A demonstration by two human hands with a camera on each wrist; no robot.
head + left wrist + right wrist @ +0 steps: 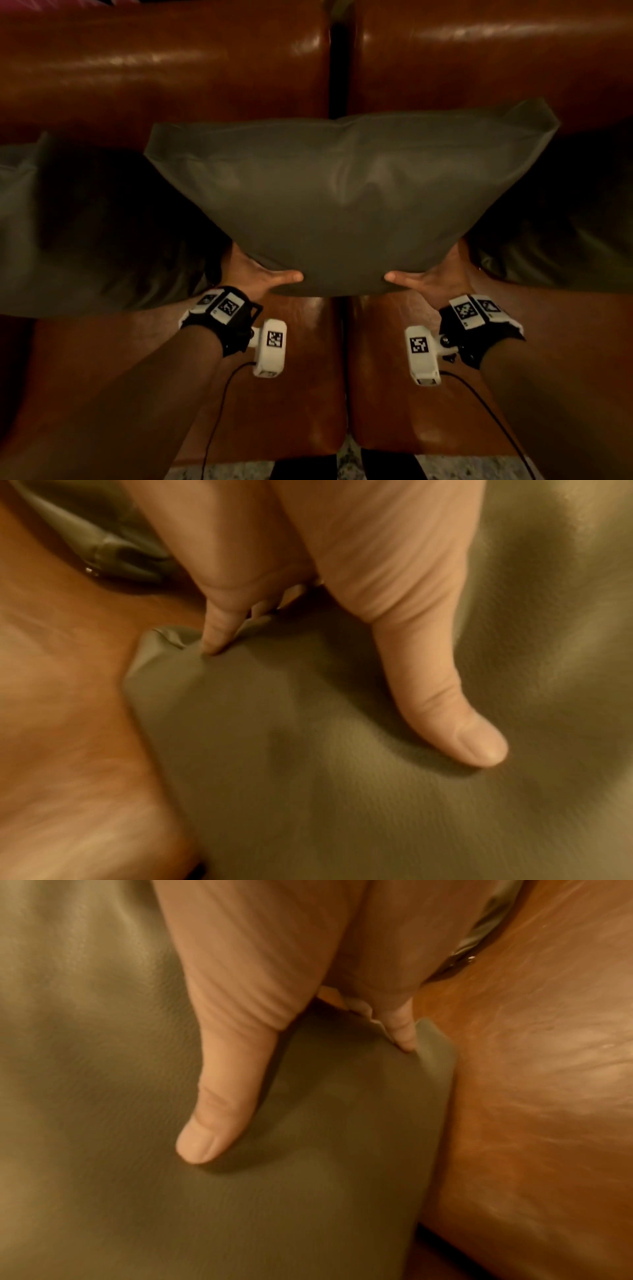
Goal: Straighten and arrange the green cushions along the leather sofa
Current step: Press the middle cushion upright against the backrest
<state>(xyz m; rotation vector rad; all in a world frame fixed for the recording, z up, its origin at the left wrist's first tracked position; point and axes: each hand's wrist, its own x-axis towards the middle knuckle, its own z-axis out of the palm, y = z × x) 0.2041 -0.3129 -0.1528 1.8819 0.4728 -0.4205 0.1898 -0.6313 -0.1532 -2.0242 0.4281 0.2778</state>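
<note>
The middle green cushion (342,198) stands upright across the seam between two seat sections of the brown leather sofa (171,68). My left hand (270,275) grips its lower left corner and my right hand (418,277) its lower right corner. In the left wrist view the left hand (342,696) has its thumb (479,748) pressed on the cushion's front (308,791), with the fingers behind. The right hand (301,1096) in the right wrist view holds the cushion (308,1204) the same way. A second green cushion (68,233) leans at the left and a third (565,222) at the right.
A dark gap (337,68) divides the two backrest sections. Bare seat leather (291,394) lies in front of the cushions, and also shows in the wrist views (68,723) (548,1123). Speckled floor (349,466) shows below the seat's front edge.
</note>
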